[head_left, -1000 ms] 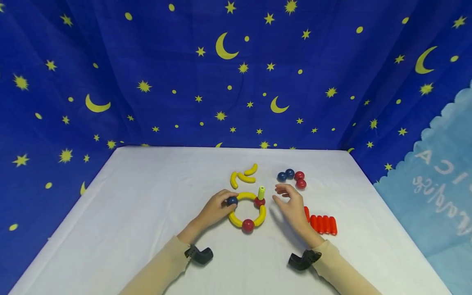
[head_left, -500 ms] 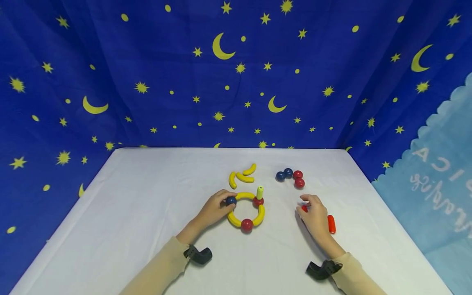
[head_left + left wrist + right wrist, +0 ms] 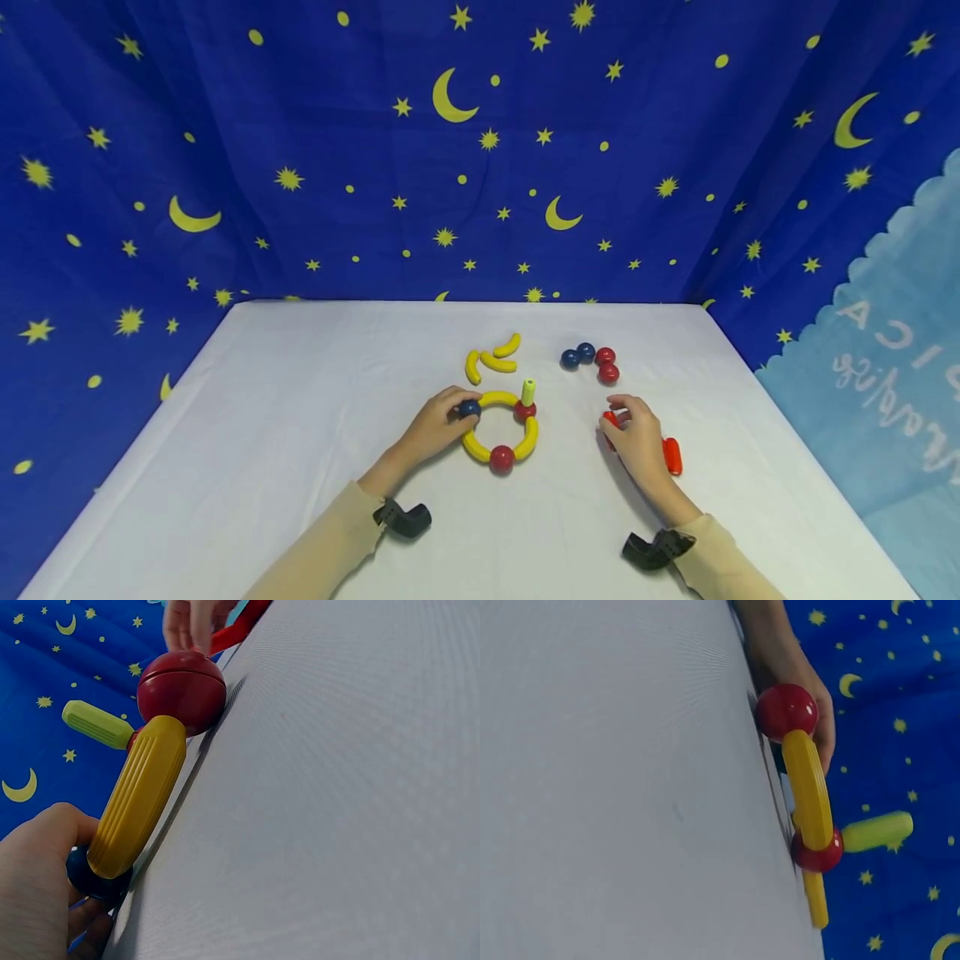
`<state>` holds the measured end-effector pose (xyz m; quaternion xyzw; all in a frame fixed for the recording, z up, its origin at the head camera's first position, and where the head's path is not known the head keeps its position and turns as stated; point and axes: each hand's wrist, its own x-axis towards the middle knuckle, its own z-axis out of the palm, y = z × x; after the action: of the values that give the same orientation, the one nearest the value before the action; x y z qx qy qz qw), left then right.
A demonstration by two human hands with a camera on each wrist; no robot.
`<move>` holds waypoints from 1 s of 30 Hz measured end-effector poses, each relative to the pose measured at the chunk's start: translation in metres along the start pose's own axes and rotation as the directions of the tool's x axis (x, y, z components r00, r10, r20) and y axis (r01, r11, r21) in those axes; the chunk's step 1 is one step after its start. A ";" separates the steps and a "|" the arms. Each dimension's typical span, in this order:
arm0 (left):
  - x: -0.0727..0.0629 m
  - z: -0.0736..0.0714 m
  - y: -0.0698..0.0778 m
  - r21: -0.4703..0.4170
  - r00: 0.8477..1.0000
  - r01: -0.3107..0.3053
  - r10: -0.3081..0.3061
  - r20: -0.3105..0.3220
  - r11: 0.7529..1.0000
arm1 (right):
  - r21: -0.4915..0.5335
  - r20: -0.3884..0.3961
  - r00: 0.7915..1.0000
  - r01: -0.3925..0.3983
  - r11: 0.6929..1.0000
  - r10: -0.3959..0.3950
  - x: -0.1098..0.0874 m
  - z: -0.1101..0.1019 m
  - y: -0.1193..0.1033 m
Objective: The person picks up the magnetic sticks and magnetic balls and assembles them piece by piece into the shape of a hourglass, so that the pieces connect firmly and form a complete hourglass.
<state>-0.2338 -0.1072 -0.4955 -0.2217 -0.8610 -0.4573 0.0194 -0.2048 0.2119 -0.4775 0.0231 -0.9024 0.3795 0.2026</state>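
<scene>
Curved yellow rods and balls form a ring on the table. My left hand (image 3: 438,423) grips the dark blue ball (image 3: 469,408) at its left side. A red ball (image 3: 502,459) sits at the ring's near side, and another red ball (image 3: 525,411) at the far right carries an upright lime-green rod (image 3: 528,392). In the left wrist view a curved yellow rod (image 3: 142,795) joins the blue ball to the near red ball (image 3: 182,691). Over to the right, my right hand (image 3: 637,437) pinches a red rod (image 3: 610,423) between thumb and fingers.
More red rods (image 3: 672,457) lie partly hidden behind the right hand. Several loose balls, blue (image 3: 570,359) and red (image 3: 608,372), rest farther back. Three loose curved yellow rods (image 3: 498,362) lie beyond the ring. A star-patterned blue cloth (image 3: 360,150) hangs behind the white table (image 3: 300,350).
My right hand has moved right, from beside the ring to the red rods, and taken hold of one, shifting it slightly left. The left hand has stayed on the blue ball.
</scene>
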 end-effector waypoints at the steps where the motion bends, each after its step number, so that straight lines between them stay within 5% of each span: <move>1: 0.000 0.000 0.000 0.002 1.000 0.003 -0.003 0.000 1.000 | 0.024 -0.008 1.000 0.022 0.999 -0.021 -0.001 0.001 -0.004; 10: 0.001 0.000 -0.001 -0.002 1.000 0.008 -0.008 0.005 1.000 | 0.319 -0.033 0.982 0.185 0.930 -0.184 -0.010 0.015 -0.046; 15: 0.002 0.000 -0.001 -0.014 1.000 0.003 -0.002 0.011 1.000 | 0.472 0.026 0.969 0.205 0.857 -0.246 -0.017 0.023 -0.072; 20: 0.002 0.000 -0.001 -0.005 1.000 -0.028 0.028 -0.001 1.000 | 0.556 0.105 0.934 0.229 0.799 -0.342 -0.025 0.034 -0.093; 25: 0.002 0.000 -0.003 0.009 0.999 -0.053 0.053 -0.003 0.999 | 0.516 0.180 0.900 0.258 0.817 -0.397 -0.036 0.047 -0.095; 30: 0.001 0.000 -0.004 0.009 0.998 -0.069 0.069 -0.006 0.998 | 0.421 0.228 0.899 0.256 0.870 -0.375 -0.043 0.055 -0.093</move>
<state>-0.2359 -0.1089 -0.4987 -0.2499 -0.8549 -0.4531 0.0388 -0.1664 0.1024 -0.4661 0.2685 -0.8153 0.5004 0.1136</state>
